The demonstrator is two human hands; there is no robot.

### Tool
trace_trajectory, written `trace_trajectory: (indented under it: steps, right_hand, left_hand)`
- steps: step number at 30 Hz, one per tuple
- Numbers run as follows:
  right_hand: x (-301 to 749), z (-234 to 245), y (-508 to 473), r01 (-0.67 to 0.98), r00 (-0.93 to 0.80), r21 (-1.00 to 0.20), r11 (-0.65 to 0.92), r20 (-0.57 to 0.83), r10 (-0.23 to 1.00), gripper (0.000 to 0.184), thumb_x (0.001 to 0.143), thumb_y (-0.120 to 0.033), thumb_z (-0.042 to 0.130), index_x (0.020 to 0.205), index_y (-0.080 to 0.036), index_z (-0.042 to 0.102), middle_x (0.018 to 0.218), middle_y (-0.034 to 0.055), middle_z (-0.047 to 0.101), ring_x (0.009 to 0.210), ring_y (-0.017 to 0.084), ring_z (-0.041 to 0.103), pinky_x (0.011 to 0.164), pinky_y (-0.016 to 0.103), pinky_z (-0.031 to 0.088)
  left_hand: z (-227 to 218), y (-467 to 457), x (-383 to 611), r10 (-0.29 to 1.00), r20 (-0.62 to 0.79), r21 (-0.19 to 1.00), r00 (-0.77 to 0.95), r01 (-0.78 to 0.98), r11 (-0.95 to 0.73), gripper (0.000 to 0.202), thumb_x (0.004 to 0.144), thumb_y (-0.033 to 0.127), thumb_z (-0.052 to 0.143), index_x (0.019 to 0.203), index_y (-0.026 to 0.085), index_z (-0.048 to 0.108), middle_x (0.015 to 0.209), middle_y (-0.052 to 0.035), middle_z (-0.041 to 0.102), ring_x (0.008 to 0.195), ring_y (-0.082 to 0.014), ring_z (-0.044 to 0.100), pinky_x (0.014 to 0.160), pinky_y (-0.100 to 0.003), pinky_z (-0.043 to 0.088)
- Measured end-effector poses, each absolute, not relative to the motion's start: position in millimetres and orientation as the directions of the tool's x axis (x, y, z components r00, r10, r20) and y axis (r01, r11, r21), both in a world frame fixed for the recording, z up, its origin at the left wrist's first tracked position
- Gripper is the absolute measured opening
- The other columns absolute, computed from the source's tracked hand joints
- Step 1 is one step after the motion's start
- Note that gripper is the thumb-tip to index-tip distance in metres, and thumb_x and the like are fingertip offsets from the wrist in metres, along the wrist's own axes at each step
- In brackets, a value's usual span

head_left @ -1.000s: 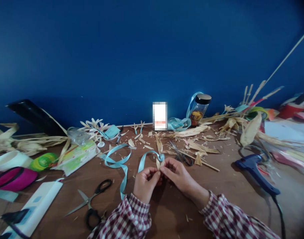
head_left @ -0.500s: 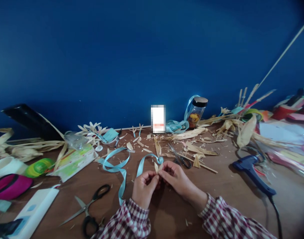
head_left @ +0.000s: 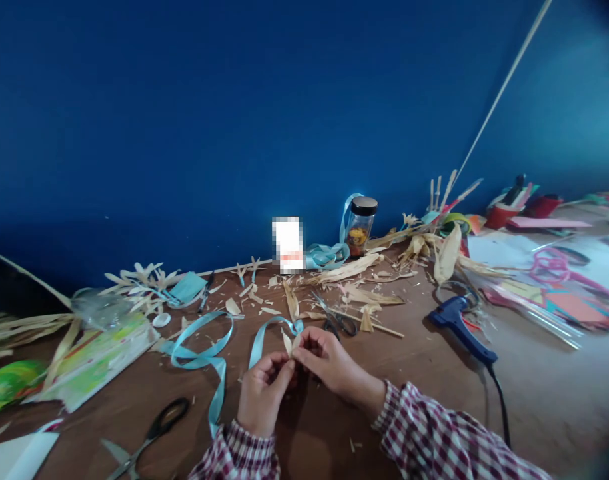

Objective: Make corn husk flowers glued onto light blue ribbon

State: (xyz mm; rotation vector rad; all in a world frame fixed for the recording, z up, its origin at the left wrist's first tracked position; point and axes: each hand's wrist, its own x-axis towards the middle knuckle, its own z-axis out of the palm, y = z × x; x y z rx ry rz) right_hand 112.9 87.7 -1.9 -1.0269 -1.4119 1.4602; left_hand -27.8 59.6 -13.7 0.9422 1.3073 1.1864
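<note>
We pinch the husk piece (head_left: 287, 343) with our left hand (head_left: 264, 395) and right hand (head_left: 331, 363), its long way running from us, tips toward the blue wall (head_left: 284, 107).

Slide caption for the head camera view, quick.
Left hand and right hand pinch corn-husk pieces amid light-blue ribbon, scissors and a glue gun.

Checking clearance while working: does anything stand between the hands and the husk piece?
Nothing visible does: the left hand and right hand both pinch the husk piece; the blue ribbon curls just beyond it.
</note>
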Motion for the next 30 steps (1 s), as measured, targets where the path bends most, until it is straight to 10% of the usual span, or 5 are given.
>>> trace_trajectory:
  steps: [30]
  right_hand:
    - [110.6, 0.9, 85.0, -0.022, -0.314, -1.0, -0.013, -0.005, 0.949, 0.016, 0.081, -0.03, 0.058, 0.077, -0.016, 0.054, 0.064, -0.0029, 0.052, 0.056, 0.009, 0.048, 0.053, 0.021, 0.038]
  left_hand:
    - [-10.0, 61.3, -27.1, 0.971, -0.224, 0.97, -0.087, -0.119, 0.213, 0.029, 0.064, 0.037, 0.073, 0.073, 0.011, 0.065, 0.06, -0.0029, 0.065, 0.052, -0.0114, 0.057, 0.051, -0.021, 0.048]
